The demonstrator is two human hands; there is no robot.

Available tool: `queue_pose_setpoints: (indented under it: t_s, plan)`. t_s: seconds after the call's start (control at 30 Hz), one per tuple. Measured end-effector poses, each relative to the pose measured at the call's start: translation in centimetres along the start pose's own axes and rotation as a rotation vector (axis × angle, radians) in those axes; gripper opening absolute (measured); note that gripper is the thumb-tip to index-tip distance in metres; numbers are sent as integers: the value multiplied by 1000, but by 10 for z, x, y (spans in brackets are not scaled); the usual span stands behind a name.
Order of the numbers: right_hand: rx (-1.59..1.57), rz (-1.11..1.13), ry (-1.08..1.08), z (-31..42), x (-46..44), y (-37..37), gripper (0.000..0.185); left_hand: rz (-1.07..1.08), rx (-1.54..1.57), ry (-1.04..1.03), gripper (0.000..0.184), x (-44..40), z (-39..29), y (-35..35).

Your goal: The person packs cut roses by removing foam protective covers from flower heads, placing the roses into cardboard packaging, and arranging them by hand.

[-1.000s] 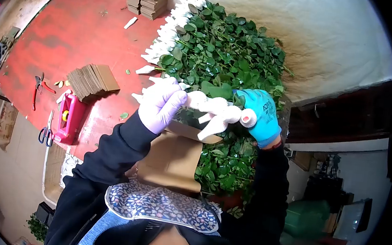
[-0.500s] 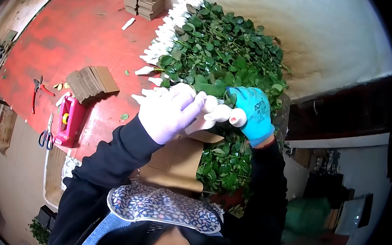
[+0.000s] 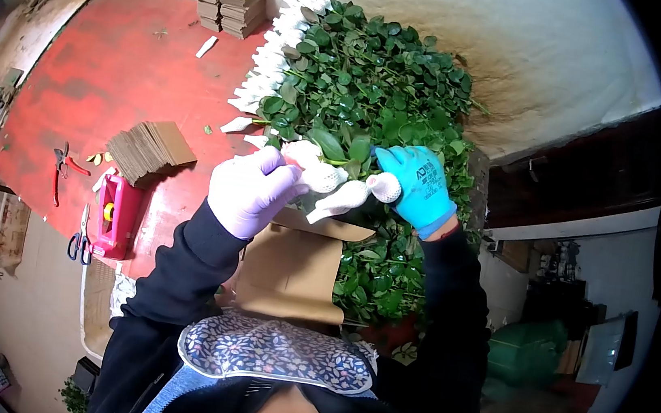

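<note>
My right hand [image 3: 421,186], in a turquoise glove, is closed around rose stems. Their heads, wrapped in white netting, poke out to its left; one netted rose [image 3: 383,186] shows a pink tip and another netted rose [image 3: 342,200] points down left. My left hand [image 3: 250,193], in a lavender glove, has its fingers curled against a white netted rose head [image 3: 322,177]; its fingertips are partly hidden. Beyond both hands lies a big pile of leafy rose stems [image 3: 385,82], with white-netted heads [image 3: 269,65] along its left side. Brown cardboard [image 3: 290,271] lies below my hands.
On the red table [image 3: 119,60] are a stack of cardboard pieces [image 3: 231,1], a fanned cardboard stack [image 3: 151,152], a pink tape dispenser [image 3: 119,219], red-handled pruners [image 3: 62,168] and scissors [image 3: 81,237]. One loose white net [image 3: 207,46] lies near the back. A wall rises behind the roses.
My left hand has drawn back to the left, uncovering more of the netted heads. My right hand keeps its hold on the stems, and the heads have shifted slightly left.
</note>
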State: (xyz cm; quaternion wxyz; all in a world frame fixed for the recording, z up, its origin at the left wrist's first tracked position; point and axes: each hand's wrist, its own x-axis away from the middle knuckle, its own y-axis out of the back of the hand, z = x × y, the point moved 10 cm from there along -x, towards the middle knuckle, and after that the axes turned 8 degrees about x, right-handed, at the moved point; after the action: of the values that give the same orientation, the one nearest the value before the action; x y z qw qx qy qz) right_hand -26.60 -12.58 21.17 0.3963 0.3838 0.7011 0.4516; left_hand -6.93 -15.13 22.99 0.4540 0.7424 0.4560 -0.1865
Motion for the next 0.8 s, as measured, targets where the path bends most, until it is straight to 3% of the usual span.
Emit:
queue_pose_setpoints:
  t_s: [0.1,0.17,0.23,0.33,0.4,0.43,0.5,0.53,0.63,0.67,0.8]
  plan:
    - [-15,21,2,-9,9,-11,32,60,-26,10,19,2,-2,0]
    - [-26,103,-109,-32,13,-17,32,-102,60,-17,16,3,-1,34]
    - [22,89,-179,-57,25,-14,31,-273,252,224,22,19,37,78]
    - [74,6,-184,-50,21,-1,34,-91,565,202,17,5,16,43]
    - [95,30,-158,-33,5,3,37,113,484,236,15,6,4,1]
    - [83,55,-157,-23,-2,5,40,152,431,312,27,12,5,-19]
    - [106,11,-108,-8,-7,7,43,20,305,190,53,0,-12,-24]
    - [130,87,-109,-7,-8,-3,44,-84,251,33,68,-3,-17,-24]
    - [76,-14,-92,-1,-6,-1,39,-99,218,95,66,2,-10,-24]
    - [84,-14,-86,0,-5,1,40,-82,246,137,51,3,-7,-26]
    - [134,76,-87,-4,-6,-15,45,-26,208,51,32,7,-9,-27]
